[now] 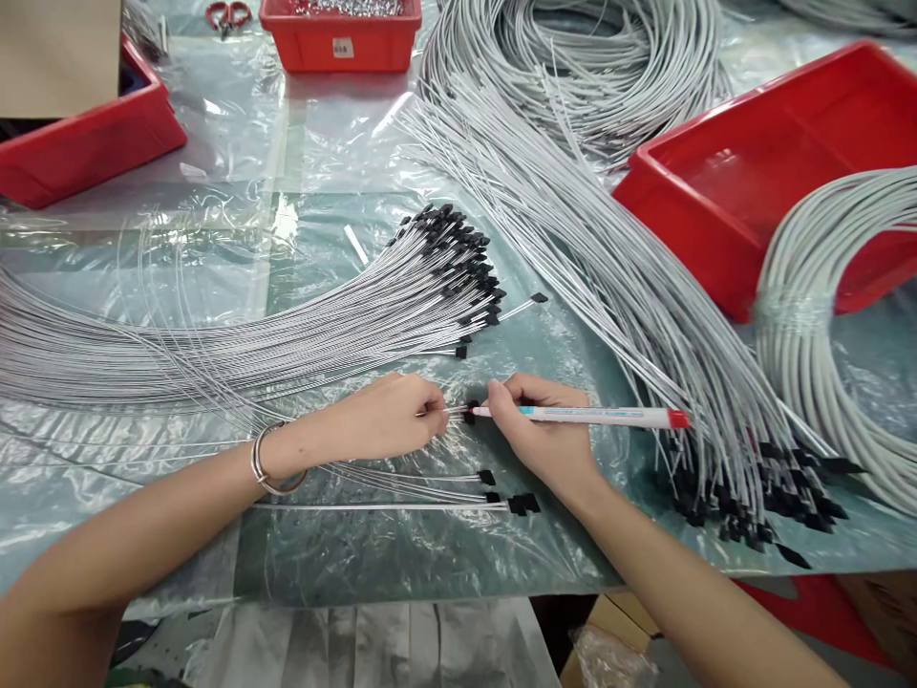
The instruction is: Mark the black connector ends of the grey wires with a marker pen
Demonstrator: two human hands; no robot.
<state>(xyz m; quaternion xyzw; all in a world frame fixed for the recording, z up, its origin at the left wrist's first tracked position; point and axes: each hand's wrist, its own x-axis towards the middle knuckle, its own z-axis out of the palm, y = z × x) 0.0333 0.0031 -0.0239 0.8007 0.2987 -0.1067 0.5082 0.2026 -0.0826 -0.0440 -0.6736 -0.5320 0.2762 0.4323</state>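
Note:
My left hand (391, 419) pinches a thin wire near its end, where a small black connector (470, 413) sits. In my right hand (548, 430) is a white pen (602, 416) with a red end; its tip points left and meets, or nearly meets, that connector. Just below lie several loose wires with black connectors (522, 504). Behind my hands spreads a thick bundle of thin wires (287, 334), its black-tipped ends gathered at the right.
Grey cables (602, 248) with black ends run down the right side from a big coil (573, 86). Another coil (799, 287) leans by a large red bin (688, 201). A red tray (340, 43) of metal parts, red-handled scissors (227, 15) and a red box (93, 143) stand behind.

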